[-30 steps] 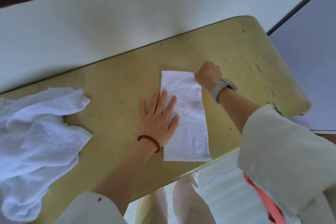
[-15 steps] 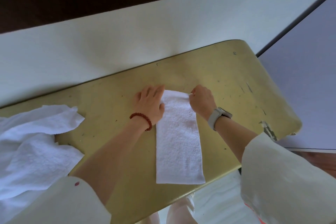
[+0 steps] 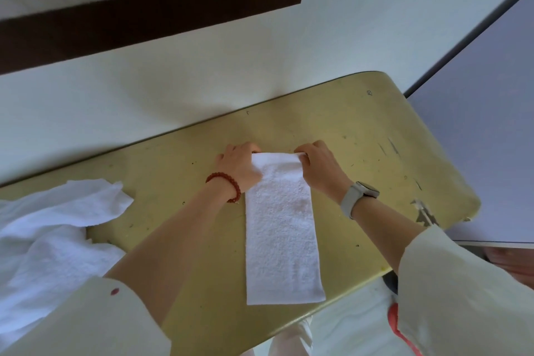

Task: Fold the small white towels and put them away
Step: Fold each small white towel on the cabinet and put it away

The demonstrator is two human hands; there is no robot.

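A small white towel (image 3: 281,234), folded into a long narrow strip, lies on the yellow-green table (image 3: 361,153), running from the table's middle to its near edge. My left hand (image 3: 239,166) pinches the strip's far left corner. My right hand (image 3: 316,165) pinches the far right corner. The far end is lifted slightly off the table between the two hands.
A loose pile of unfolded white towels (image 3: 49,240) covers the table's left end. A white wall (image 3: 231,66) runs right behind the table. The table's rounded right end has a chipped edge (image 3: 423,212).
My left hand left the towel's middle, where it lay flat, and took the far left corner. My right hand kept the far right corner. The far end has risen a little.
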